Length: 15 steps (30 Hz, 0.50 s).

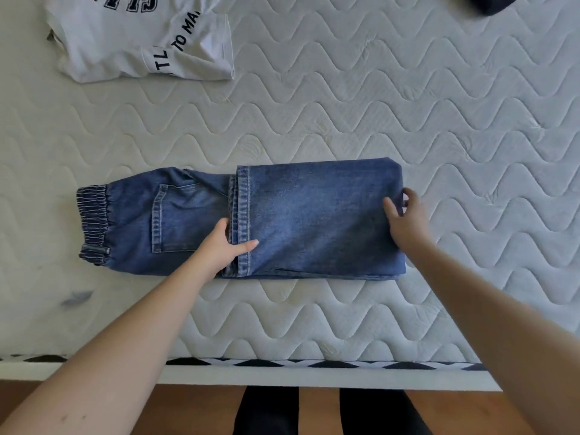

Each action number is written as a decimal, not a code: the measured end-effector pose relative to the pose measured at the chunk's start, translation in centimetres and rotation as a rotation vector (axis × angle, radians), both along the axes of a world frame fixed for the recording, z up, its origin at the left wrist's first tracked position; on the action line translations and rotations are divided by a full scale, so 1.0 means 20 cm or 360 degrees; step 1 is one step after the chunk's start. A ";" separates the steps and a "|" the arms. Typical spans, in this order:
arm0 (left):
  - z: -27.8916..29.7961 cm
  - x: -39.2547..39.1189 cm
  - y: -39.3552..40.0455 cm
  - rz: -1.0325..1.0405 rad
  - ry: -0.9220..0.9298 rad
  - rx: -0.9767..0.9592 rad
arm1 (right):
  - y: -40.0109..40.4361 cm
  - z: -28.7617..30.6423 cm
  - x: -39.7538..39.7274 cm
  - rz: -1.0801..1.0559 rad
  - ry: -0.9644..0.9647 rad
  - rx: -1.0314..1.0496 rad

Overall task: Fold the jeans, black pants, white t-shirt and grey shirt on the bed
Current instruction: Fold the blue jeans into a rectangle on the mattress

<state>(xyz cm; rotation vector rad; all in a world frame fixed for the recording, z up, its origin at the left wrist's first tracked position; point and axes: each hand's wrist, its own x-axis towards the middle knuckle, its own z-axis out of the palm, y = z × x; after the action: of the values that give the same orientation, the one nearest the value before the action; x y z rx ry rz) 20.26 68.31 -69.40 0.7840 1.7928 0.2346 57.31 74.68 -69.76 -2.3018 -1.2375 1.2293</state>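
A white mattress (376, 98), quilted in wavy stitch lines, is seen across most of the view. A black-and-white patterned band (282, 362) is noted along its near edge. Below this, a wooden floor (318, 412) is visible. A small bluish smudge (77, 298) is recorded on the mattress, lower left.

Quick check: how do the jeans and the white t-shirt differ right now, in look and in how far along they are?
The jeans are plain blue denim; the white t-shirt carries black lettering. The jeans lie mid-bed, legs doubled over once, waistband uncovered, both hands on them; the t-shirt sits untouched at the far left, partly out of frame. Both rest flat on the mattress.
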 end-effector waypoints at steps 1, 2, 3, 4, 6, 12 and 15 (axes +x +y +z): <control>0.00 0.00 0.00 0.0015 -0.0040 -0.0003 | -0.09 0.01 0.00 0.0077 0.0006 0.0035; 0.00 0.00 -0.01 0.0065 -0.0091 0.0006 | -0.17 0.02 0.00 0.0157 0.0030 0.0082; 0.00 0.01 0.00 0.0147 -0.0158 0.0011 | -0.25 0.02 -0.01 0.0247 0.0063 0.0119; 0.01 0.02 0.00 0.0252 -0.0237 -0.0009 | -0.32 0.03 -0.02 0.0362 0.0062 0.0144; 0.03 0.03 0.01 0.0448 -0.0401 -0.0101 | -0.46 0.02 -0.03 0.0627 -0.0105 0.0200; 0.09 0.06 0.00 0.0717 -0.0746 -0.0177 | -0.61 -0.05 -0.09 0.0901 -0.0579 0.0252; 0.10 0.05 0.00 0.0780 -0.0868 -0.0170 | -0.60 -0.06 -0.08 0.0664 -0.0418 0.0347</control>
<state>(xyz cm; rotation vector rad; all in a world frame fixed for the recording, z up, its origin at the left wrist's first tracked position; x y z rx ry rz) 21.24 68.32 -67.33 0.1601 1.4289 0.6074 55.81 62.68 -71.01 -2.1599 -1.9155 0.8591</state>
